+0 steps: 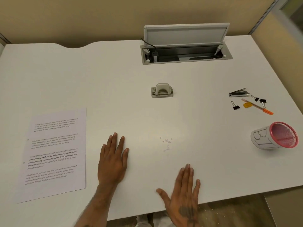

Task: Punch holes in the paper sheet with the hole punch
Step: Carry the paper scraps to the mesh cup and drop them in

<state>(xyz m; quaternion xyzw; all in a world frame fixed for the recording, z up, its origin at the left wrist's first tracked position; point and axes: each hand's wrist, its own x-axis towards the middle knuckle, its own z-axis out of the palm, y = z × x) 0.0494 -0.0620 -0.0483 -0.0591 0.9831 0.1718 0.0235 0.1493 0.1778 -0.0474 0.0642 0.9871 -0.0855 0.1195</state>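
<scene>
Right hand [185, 199] flat, pink mesh cup [277, 135] tipped over

A printed paper sheet [55, 153] lies flat, well left of the grey hole punch [162, 90].

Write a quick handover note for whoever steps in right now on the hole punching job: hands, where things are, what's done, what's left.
Left hand: open, flat on the table, holding nothing.
Right hand: open, near the front edge, holding nothing.
Paper sheet: lies flat at the left, just beside the left hand.
Hole punch: sits alone mid-table, beyond both hands.
Done: two small dark marks show at the sheet's left margin, possibly holes; paper bits lie between the hands.
Left: check those marks; if not holes, bring sheet and punch together and punch.
</scene>
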